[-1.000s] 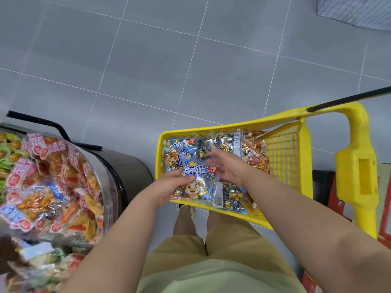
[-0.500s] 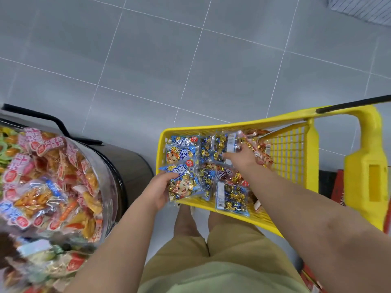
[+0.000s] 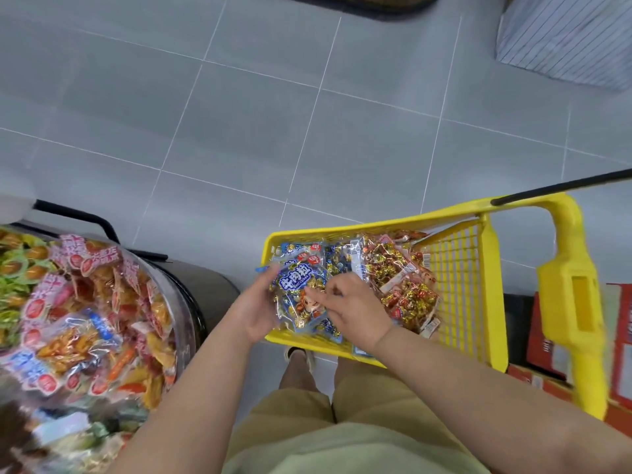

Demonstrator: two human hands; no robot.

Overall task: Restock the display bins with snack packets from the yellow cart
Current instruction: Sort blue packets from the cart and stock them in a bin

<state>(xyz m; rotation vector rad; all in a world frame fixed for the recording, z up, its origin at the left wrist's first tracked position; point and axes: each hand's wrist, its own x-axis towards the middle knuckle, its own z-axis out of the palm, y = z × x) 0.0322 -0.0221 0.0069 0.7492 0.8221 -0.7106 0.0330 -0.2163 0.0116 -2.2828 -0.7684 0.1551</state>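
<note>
The yellow cart (image 3: pixel 458 278) stands in front of me, holding blue snack packets at its left and red-and-gold packets (image 3: pixel 403 282) at its right. My left hand (image 3: pixel 254 304) grips a blue snack packet (image 3: pixel 297 292) from its left side, over the cart's near left corner. My right hand (image 3: pixel 349 307) lies on the same packet from the right, its fingers curled and pinching the wrapper. More blue packets lie under it. The round display bin (image 3: pixel 178 302) at my left is heaped with red, orange and pink packets.
Grey tiled floor stretches ahead. The cart's yellow handle post (image 3: pixel 574 313) rises at right, with a black bar (image 3: pixel 561 186) above. Red cartons (image 3: pixel 543 336) sit behind the cart. A striped box (image 3: pixel 564 39) stands far right. My legs and one shoe (image 3: pixel 301 357) are below the cart.
My right hand came back from the cart's far side to the blue packet my left hand holds. The packet has risen slightly, and the camera view has tilted.
</note>
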